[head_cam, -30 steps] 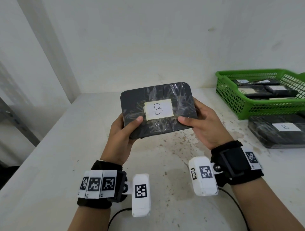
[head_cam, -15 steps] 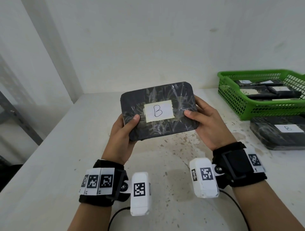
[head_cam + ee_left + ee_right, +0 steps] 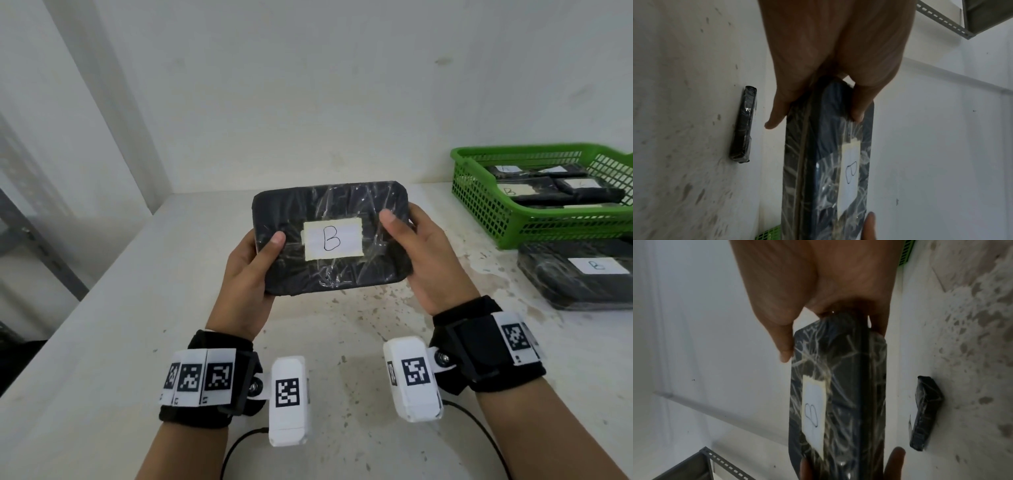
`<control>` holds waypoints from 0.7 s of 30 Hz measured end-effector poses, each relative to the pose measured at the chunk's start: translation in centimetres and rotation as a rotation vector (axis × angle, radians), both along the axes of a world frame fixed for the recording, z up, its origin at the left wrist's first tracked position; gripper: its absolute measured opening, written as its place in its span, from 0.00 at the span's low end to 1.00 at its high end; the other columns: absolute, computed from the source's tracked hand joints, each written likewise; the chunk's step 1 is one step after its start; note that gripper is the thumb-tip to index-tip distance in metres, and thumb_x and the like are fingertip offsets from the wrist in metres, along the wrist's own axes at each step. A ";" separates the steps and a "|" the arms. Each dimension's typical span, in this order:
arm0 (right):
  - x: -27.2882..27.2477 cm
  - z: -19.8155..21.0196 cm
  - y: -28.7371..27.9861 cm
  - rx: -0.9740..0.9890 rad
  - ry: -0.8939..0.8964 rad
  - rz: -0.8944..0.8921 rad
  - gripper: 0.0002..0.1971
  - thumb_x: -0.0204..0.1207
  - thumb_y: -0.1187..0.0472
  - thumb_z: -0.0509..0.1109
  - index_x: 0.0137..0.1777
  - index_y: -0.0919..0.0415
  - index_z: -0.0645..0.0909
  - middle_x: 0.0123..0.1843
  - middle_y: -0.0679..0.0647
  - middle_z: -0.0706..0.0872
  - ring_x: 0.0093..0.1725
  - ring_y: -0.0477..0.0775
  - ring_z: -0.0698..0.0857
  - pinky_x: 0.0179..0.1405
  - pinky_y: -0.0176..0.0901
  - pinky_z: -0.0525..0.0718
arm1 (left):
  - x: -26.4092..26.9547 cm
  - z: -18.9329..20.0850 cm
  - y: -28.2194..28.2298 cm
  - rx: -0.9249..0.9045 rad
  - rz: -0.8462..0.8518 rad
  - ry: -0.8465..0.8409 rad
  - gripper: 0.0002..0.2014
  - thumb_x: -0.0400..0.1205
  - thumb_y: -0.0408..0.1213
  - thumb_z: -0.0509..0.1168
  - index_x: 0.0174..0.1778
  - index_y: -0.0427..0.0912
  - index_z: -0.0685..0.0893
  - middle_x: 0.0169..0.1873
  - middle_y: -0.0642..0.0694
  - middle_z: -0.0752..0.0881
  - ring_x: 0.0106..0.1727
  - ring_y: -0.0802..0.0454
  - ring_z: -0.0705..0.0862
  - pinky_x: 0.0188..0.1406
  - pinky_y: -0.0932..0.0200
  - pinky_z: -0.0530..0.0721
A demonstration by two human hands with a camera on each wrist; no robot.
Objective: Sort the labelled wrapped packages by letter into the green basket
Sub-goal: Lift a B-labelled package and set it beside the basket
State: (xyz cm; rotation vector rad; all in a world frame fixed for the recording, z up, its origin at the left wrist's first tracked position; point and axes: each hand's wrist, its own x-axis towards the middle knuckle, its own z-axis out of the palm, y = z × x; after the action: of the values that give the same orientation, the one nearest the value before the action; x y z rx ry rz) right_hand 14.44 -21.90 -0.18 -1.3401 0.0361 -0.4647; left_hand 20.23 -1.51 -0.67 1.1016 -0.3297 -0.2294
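A black package (image 3: 330, 236) wrapped in clear film, with a white label marked B, is held above the table with its label facing me. My left hand (image 3: 251, 270) grips its left end, thumb on top. My right hand (image 3: 419, 253) grips its right end the same way. The left wrist view shows the package (image 3: 826, 170) edge-on under my left hand (image 3: 830, 68); the right wrist view shows the package (image 3: 836, 402) under my right hand (image 3: 818, 293). The green basket (image 3: 479, 202) at the far right holds several labelled black packages.
Another wrapped package labelled B (image 3: 582, 277) lies on the table in front of the basket, also seen as a dark package (image 3: 743, 125) and as a dark package (image 3: 925, 412). The stained white table (image 3: 342, 325) meets walls behind and at left. A metal shelf frame (image 3: 694, 465) stands at left.
Both hands have kept hold of the package. It has tilted a little so its label faces me more squarely, and my right thumb has slid further up its right end.
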 end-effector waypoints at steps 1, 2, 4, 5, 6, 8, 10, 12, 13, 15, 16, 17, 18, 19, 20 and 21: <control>0.0 0.0 0.0 0.001 0.005 -0.018 0.28 0.73 0.52 0.72 0.72 0.61 0.77 0.63 0.55 0.89 0.64 0.54 0.87 0.65 0.51 0.85 | 0.0 0.0 0.0 0.007 -0.012 -0.004 0.20 0.83 0.38 0.67 0.70 0.34 0.79 0.60 0.39 0.89 0.62 0.44 0.88 0.50 0.54 0.89; 0.0 -0.1 0.1 -0.029 0.004 -0.042 0.26 0.75 0.52 0.72 0.71 0.61 0.78 0.62 0.54 0.89 0.64 0.53 0.87 0.66 0.51 0.85 | 0.0 -0.1 0.0 0.014 -0.027 -0.005 0.22 0.82 0.39 0.65 0.71 0.35 0.78 0.63 0.38 0.88 0.65 0.42 0.87 0.54 0.52 0.89; 0.0 -0.3 0.3 -0.114 -0.015 -0.085 0.18 0.80 0.55 0.70 0.68 0.59 0.80 0.62 0.54 0.90 0.64 0.53 0.87 0.67 0.53 0.84 | -0.1 0.0 -0.1 0.027 -0.077 0.000 0.26 0.81 0.44 0.62 0.76 0.38 0.75 0.68 0.39 0.85 0.70 0.41 0.83 0.64 0.46 0.86; 0.0 -0.4 0.3 -0.146 -0.027 -0.101 0.15 0.82 0.57 0.69 0.67 0.59 0.81 0.62 0.54 0.89 0.64 0.53 0.87 0.68 0.55 0.83 | -0.1 0.0 -0.1 0.042 -0.109 -0.001 0.28 0.82 0.49 0.59 0.78 0.41 0.73 0.70 0.40 0.83 0.73 0.42 0.81 0.67 0.44 0.83; 0.0 -0.4 0.1 -0.173 -0.039 -0.112 0.15 0.83 0.58 0.68 0.67 0.60 0.80 0.62 0.55 0.89 0.64 0.53 0.86 0.69 0.56 0.82 | -0.2 0.1 0.0 0.072 -0.144 -0.012 0.30 0.83 0.54 0.56 0.80 0.44 0.71 0.72 0.42 0.82 0.75 0.42 0.79 0.70 0.41 0.80; 0.0 -0.4 -0.4 -0.215 -0.068 -0.107 0.18 0.83 0.60 0.68 0.72 0.61 0.77 0.65 0.55 0.87 0.68 0.52 0.84 0.73 0.55 0.79 | -0.3 0.2 0.1 0.161 -0.176 -0.024 0.35 0.80 0.64 0.50 0.82 0.52 0.68 0.75 0.46 0.80 0.77 0.43 0.77 0.74 0.34 0.74; -0.1 -0.3 -0.7 -0.236 -0.091 -0.075 0.23 0.83 0.61 0.68 0.78 0.59 0.73 0.71 0.53 0.84 0.73 0.49 0.80 0.78 0.53 0.74 | -0.1 0.2 0.3 0.231 -0.180 0.032 0.40 0.73 0.72 0.47 0.82 0.61 0.65 0.76 0.53 0.77 0.77 0.46 0.75 0.76 0.26 0.67; 0.0 -0.4 -0.8 -0.261 -0.098 -0.048 0.26 0.83 0.61 0.68 0.81 0.54 0.70 0.75 0.50 0.80 0.77 0.45 0.76 0.80 0.54 0.70 | -0.1 0.4 0.3 0.247 -0.197 0.086 0.43 0.69 0.77 0.46 0.80 0.66 0.65 0.77 0.55 0.75 0.77 0.45 0.75 0.74 0.24 0.68; -0.1 -0.5 -0.7 -0.272 -0.095 -0.035 0.27 0.83 0.61 0.67 0.81 0.51 0.69 0.76 0.48 0.79 0.78 0.44 0.74 0.81 0.55 0.68 | -0.2 0.5 0.2 0.228 -0.199 0.108 0.43 0.68 0.80 0.46 0.79 0.66 0.68 0.76 0.54 0.77 0.76 0.44 0.77 0.72 0.25 0.72; -0.1 -0.5 -0.5 -0.296 -0.069 -0.007 0.28 0.83 0.57 0.68 0.81 0.43 0.68 0.78 0.44 0.77 0.79 0.43 0.71 0.83 0.56 0.65 | -0.3 0.6 0.1 0.172 -0.160 0.130 0.43 0.69 0.80 0.49 0.77 0.62 0.73 0.73 0.51 0.81 0.73 0.43 0.80 0.67 0.28 0.79; -0.2 -0.5 -0.4 -0.306 -0.047 0.013 0.28 0.82 0.54 0.69 0.80 0.38 0.68 0.78 0.42 0.76 0.80 0.43 0.70 0.82 0.56 0.65 | -0.4 0.6 0.1 0.149 -0.127 0.134 0.42 0.70 0.78 0.52 0.76 0.59 0.75 0.71 0.51 0.83 0.71 0.44 0.82 0.65 0.30 0.82; -0.2 -0.3 -0.2 -0.299 -0.023 0.047 0.28 0.80 0.52 0.70 0.78 0.33 0.68 0.78 0.40 0.76 0.79 0.43 0.71 0.81 0.55 0.68 | -0.5 0.6 0.1 0.139 -0.087 0.130 0.40 0.71 0.75 0.55 0.75 0.57 0.77 0.70 0.50 0.84 0.70 0.45 0.83 0.63 0.32 0.84; -0.3 0.0 0.0 -0.279 0.015 0.085 0.28 0.79 0.50 0.71 0.77 0.31 0.68 0.76 0.37 0.76 0.78 0.41 0.72 0.76 0.53 0.72 | -0.5 0.5 0.0 0.137 -0.043 0.114 0.36 0.72 0.71 0.60 0.72 0.54 0.78 0.68 0.50 0.85 0.70 0.45 0.83 0.62 0.33 0.85; -0.4 0.2 0.2 -0.248 0.066 0.119 0.28 0.78 0.45 0.71 0.76 0.29 0.68 0.75 0.35 0.77 0.76 0.41 0.74 0.71 0.51 0.74 | -0.5 0.4 0.0 0.137 0.001 0.091 0.31 0.73 0.66 0.63 0.68 0.52 0.79 0.67 0.50 0.86 0.69 0.44 0.83 0.62 0.34 0.85; -0.4 0.3 0.3 -0.219 0.122 0.143 0.28 0.75 0.39 0.70 0.75 0.29 0.68 0.73 0.36 0.78 0.74 0.41 0.76 0.68 0.51 0.75 | -0.5 0.3 0.0 0.134 0.040 0.067 0.26 0.73 0.60 0.66 0.63 0.51 0.79 0.65 0.49 0.86 0.68 0.43 0.84 0.61 0.33 0.85; -0.4 0.3 0.4 -0.188 0.171 0.152 0.30 0.72 0.32 0.67 0.75 0.31 0.69 0.72 0.38 0.79 0.72 0.43 0.77 0.67 0.55 0.74 | -0.4 0.2 0.0 0.134 0.070 0.040 0.22 0.72 0.55 0.68 0.59 0.50 0.79 0.62 0.47 0.87 0.67 0.41 0.84 0.62 0.33 0.85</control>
State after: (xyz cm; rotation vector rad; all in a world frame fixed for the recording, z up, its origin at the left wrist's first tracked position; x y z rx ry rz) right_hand 14.04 -21.52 0.13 -1.5529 0.0319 -0.2286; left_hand 19.81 -1.54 -0.44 1.2367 -0.2424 -0.2126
